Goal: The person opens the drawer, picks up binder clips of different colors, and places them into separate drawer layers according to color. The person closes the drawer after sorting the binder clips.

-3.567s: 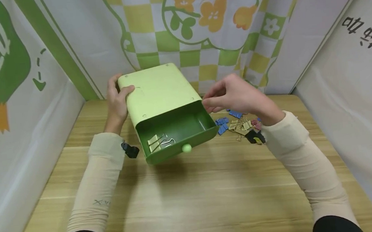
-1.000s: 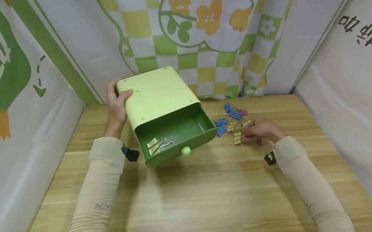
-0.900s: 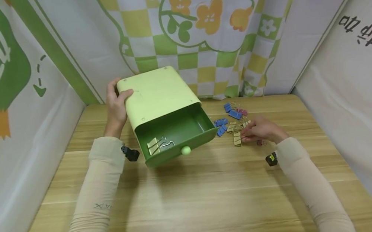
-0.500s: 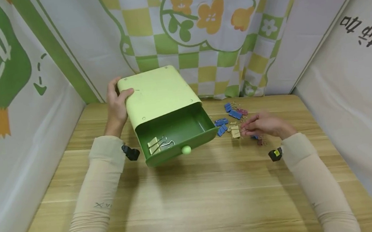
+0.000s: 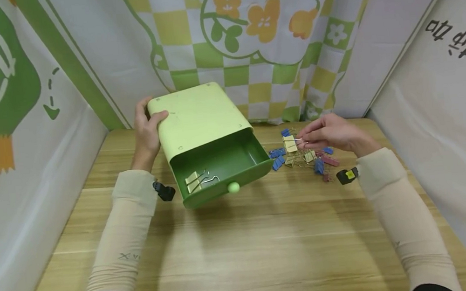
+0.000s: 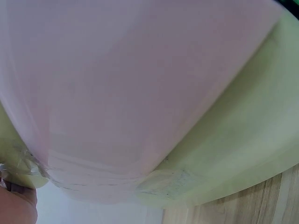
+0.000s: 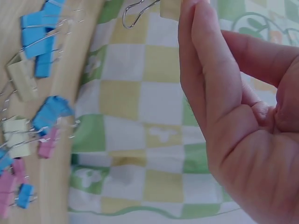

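Observation:
A pale green desk box [image 5: 196, 116] stands tilted on the wooden table, its dark green drawer [image 5: 208, 195] pulled out by the round knob side. My left hand [image 5: 146, 133] grips the box's rear left edge, thumb on top. Inside the drawer, at its left end, lies a yellow binder clip [image 5: 193, 182]. My right hand [image 5: 335, 133] pinches another yellow binder clip [image 5: 289, 144] by its wire handle, raised over the pile; in the right wrist view only a corner of this clip [image 7: 170, 9] shows. The left wrist view is mostly filled by a pinkish panel [image 6: 117, 84].
Under and around my right hand lie several loose binder clips: blue ones [image 5: 278, 162], yellow ones [image 5: 310, 156] and pink ones [image 5: 330, 160]. A checked curtain [image 5: 235, 77] hangs behind the table, and printed white walls [image 5: 432, 112] close in both sides.
From beside the drawer, my right hand went down to the pile and took a yellow binder clip. Over the last half second it has lifted that clip. My left hand keeps its grip.

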The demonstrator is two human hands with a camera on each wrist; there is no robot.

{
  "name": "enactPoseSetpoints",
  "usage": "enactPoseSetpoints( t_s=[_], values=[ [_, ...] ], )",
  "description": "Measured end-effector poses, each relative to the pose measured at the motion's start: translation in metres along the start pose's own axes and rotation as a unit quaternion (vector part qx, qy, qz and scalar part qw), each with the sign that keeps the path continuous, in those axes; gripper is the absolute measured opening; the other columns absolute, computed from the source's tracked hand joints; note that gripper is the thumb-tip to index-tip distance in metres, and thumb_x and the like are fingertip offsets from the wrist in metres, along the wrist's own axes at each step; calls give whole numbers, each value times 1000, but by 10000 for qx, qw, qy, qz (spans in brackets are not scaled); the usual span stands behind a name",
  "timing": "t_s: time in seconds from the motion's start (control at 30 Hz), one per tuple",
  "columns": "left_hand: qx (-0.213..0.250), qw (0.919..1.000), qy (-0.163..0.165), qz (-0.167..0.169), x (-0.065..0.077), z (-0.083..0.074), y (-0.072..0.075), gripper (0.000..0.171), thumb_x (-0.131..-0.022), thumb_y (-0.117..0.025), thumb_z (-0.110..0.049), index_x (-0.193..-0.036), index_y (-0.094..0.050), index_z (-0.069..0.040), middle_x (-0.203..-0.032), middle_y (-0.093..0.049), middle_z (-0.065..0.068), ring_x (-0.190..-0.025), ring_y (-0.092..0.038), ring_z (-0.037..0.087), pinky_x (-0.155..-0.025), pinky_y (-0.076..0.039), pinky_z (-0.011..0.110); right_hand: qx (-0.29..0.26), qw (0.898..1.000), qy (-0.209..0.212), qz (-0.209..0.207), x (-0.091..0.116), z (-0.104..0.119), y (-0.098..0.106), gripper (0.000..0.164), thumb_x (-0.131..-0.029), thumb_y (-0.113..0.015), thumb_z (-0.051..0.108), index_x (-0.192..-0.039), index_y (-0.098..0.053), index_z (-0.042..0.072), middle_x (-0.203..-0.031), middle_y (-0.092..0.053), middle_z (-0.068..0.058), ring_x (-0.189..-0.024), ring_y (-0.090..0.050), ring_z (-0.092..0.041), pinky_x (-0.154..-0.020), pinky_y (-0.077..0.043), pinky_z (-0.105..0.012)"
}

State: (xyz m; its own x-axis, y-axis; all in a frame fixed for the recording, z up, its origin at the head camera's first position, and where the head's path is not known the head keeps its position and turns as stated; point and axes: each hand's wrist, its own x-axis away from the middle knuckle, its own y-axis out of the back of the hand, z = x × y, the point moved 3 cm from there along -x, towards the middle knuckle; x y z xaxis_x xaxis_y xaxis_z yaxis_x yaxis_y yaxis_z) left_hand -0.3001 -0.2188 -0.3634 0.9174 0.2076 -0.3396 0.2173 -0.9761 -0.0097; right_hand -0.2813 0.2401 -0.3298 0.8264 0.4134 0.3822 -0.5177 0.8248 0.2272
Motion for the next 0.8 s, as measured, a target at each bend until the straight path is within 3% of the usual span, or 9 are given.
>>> enactPoseSetpoints(
  t_s=[0.33,0.6,0.8],
  values=[
    [-23,10000,-24,-9,1,-2,-1,63,-101,-55,-16,-158,-34,0,-144,-47,14,-121,-51,16,-109,-46,30,66,9998,153,-132,13,41,-10,39,-105,-61,4,-139,-58,-15,-108,-81,-7,-97,-80,-14,-93,-65,-28],
    [4,9999,-136,-44,0,-3,-2,64,-100,-56,-15,-157,-33,3,-144,-47,15,-118,-51,14,-104,-46,28,628,9970,451,29,20,71,-35,30,-103,-66,7,-128,-71,-8,-105,-82,-12,-94,-80,-17,-85,-67,-27],
    [41,9999,-154,-38,0,-2,-2,63,-100,-55,-15,-157,-33,2,-143,-47,15,-118,-52,15,-103,-47,28,619,9960,578,284,22,90,-57,28,-102,-65,3,-126,-70,-11,-107,-82,-16,-94,-81,-18,-84,-67,-27]
  ],
)
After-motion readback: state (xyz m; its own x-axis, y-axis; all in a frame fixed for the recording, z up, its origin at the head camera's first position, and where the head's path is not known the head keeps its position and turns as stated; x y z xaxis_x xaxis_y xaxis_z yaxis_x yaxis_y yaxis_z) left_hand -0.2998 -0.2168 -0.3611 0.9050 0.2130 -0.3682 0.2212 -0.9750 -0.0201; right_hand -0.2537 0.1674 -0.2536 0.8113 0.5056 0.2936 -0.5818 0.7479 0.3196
